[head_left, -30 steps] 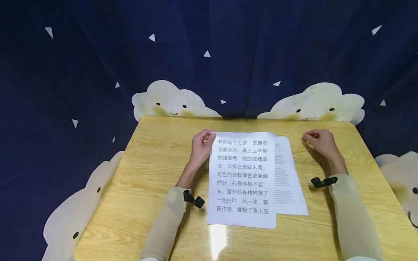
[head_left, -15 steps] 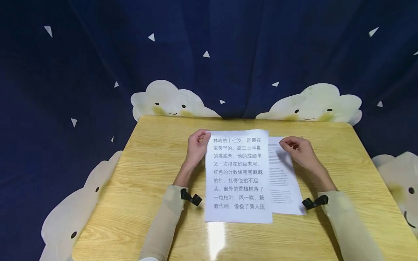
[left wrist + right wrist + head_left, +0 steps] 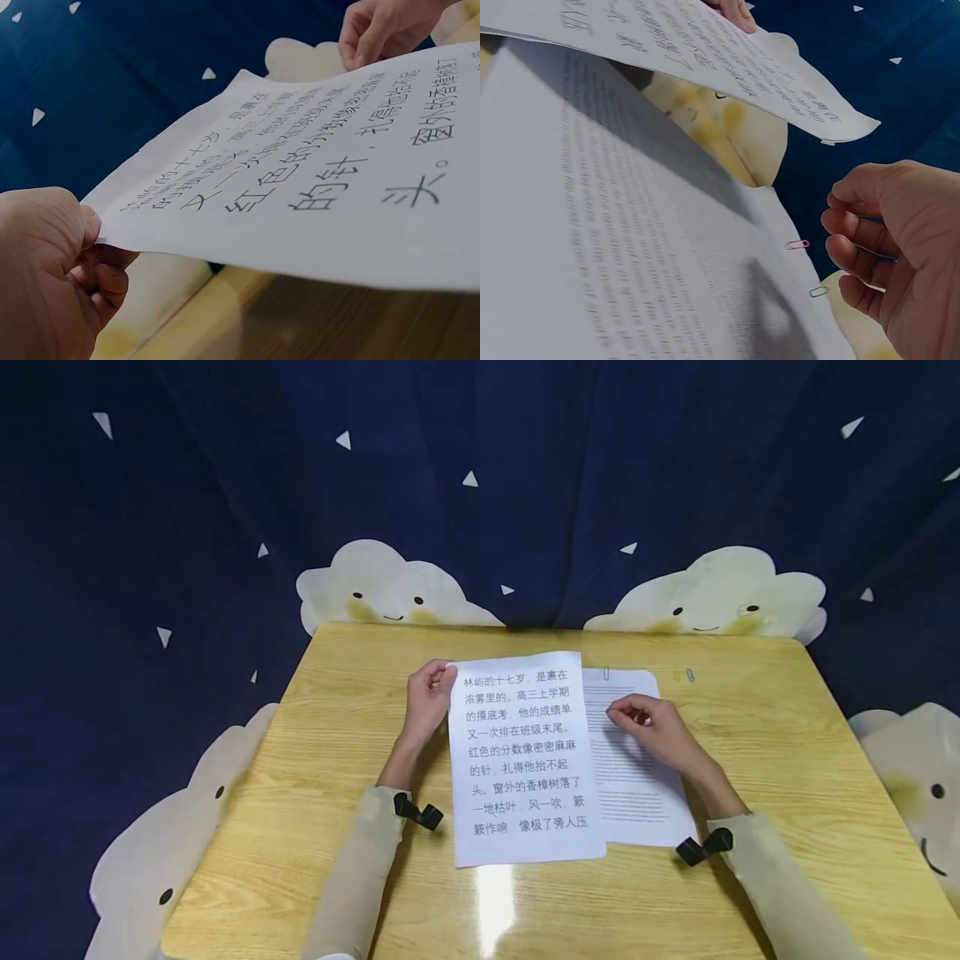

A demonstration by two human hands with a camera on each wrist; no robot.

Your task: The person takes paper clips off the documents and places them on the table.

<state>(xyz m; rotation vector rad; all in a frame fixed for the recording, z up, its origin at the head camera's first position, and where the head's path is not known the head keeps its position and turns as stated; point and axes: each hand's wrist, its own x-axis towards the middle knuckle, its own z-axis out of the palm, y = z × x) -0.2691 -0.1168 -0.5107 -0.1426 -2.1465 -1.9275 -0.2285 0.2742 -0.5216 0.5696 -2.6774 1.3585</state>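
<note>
In the head view, my left hand (image 3: pixel 430 703) pinches the upper left corner of a white sheet of paper (image 3: pixel 521 760) with large Chinese print. The left wrist view shows the thumb on top of that corner and the fingers curled beneath. To its right a second sheet (image 3: pixel 637 777) with small print lies on the table, partly covered. Over this second sheet, my right hand (image 3: pixel 651 725) has thumb and forefinger together; whether something small is between them cannot be seen. A pink paper clip (image 3: pixel 798 244) and a green paper clip (image 3: pixel 819 292) sit at the second sheet's edge.
Beyond the right hand, a yellow paper clip (image 3: pixel 678 677) and a greyish paper clip (image 3: pixel 691 675) lie on the wooden table (image 3: pixel 345 727). A dark blue curtain (image 3: pixel 420 460) with cloud faces hangs behind the table's far edge.
My right hand has moved left from beside the loose paper clips to above the small-print sheet. My left hand has shifted left with the Chinese-print sheet, which is now slightly turned.
</note>
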